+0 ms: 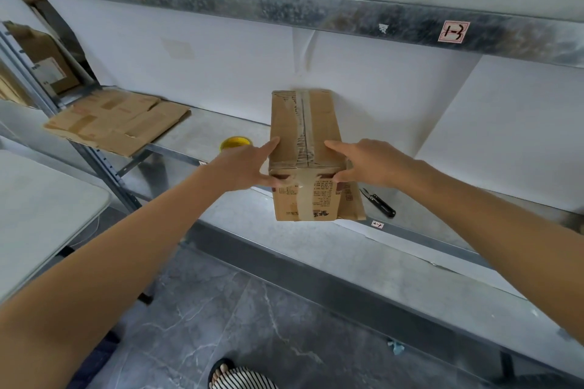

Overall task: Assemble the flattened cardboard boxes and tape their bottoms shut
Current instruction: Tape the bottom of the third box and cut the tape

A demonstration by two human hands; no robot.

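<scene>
Both hands grip the near end of the cardboard box (303, 136): the left hand (249, 164) at its left corner, the right hand (363, 164) at its right, forefingers along the top, thumbs on the near face. The box sits at the front edge of the metal shelf (208, 129), taped seam up. Flattened cardboard (117, 120) lies at the shelf's left end, a yellow tape roll (234, 143) behind the left hand, and black snips (379, 202) just right of the box.

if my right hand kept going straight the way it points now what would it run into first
The right hand grips the cardboard box; its forefinger lies on the top, pointing toward the tape seam. Going straight on, it would likely cross that seam first.
</scene>
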